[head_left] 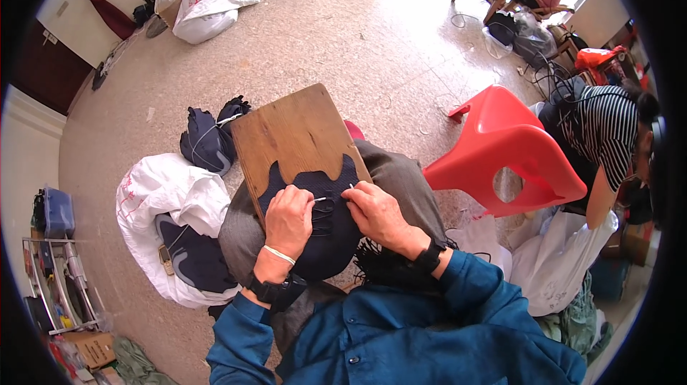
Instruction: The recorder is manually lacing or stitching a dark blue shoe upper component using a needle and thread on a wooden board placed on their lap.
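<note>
A wooden board (293,127) lies across my lap, and over its near part is a dark navy fabric piece (340,170) with a wavy-cut far edge. It looks like a shoe upper, with several dark cord loops across its middle. My left hand (290,217) is closed in a pinch at the left of the loops, on a thin white stick-like piece (320,200). To the right of the loops my right hand (379,215) is also pinched closed at the fabric. A small pale tip shows at its fingers, but what they hold is too small to name.
A white sack (172,184) with dark fabric pieces stands to my left, near a tied dark bundle (206,140). A red plastic stool (501,149) is at right, beside a person in a striped top (608,124). White bags (565,263) lie nearby.
</note>
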Demonstrator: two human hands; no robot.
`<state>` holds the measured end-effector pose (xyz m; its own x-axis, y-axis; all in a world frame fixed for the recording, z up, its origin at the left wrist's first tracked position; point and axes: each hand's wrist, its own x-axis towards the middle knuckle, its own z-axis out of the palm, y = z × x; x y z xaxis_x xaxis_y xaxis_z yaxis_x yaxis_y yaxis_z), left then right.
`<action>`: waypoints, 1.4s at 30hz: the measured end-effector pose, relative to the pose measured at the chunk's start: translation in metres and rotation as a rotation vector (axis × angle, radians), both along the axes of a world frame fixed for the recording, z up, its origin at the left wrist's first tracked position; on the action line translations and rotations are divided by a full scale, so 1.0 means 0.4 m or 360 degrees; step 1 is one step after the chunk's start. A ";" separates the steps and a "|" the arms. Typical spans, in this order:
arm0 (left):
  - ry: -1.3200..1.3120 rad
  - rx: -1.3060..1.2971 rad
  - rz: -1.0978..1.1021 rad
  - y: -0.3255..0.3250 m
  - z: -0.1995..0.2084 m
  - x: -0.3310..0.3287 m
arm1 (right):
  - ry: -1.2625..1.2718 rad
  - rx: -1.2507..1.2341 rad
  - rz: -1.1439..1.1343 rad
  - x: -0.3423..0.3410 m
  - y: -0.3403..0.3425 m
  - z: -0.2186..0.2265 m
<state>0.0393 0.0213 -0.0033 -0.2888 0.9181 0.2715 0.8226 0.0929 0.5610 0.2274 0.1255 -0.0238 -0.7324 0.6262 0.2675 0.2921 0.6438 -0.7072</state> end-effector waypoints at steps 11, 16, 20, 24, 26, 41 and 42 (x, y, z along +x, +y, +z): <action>0.0346 0.0015 -0.0085 0.030 -0.004 -0.014 | 0.0019 0.0095 0.0055 -0.013 0.012 -0.001; 0.0242 0.0015 -0.0152 0.026 -0.014 -0.031 | 0.0015 0.0084 0.0093 -0.014 0.018 -0.006; 0.0036 0.0019 -0.0200 0.015 -0.022 -0.043 | -0.0014 0.0071 0.0085 -0.015 0.018 -0.009; -0.0053 0.0047 -0.0179 0.020 -0.044 -0.037 | 0.0012 0.0116 0.0081 -0.020 0.016 -0.011; -0.0221 0.0115 -0.0270 0.024 -0.050 -0.038 | 0.0012 0.0120 0.0084 -0.020 0.015 -0.013; -0.0083 0.0097 -0.0304 0.016 -0.048 -0.036 | 0.0036 0.0206 0.0284 -0.038 0.010 -0.027; -0.0088 0.0093 -0.0305 0.018 -0.049 -0.037 | 0.0002 0.0224 0.0263 -0.033 0.012 -0.022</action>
<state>0.0247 0.0285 -0.0228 -0.1261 0.9409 0.3144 0.7900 -0.0965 0.6054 0.2144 0.1304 -0.0326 -0.8217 0.4538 0.3448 0.1733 0.7753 -0.6074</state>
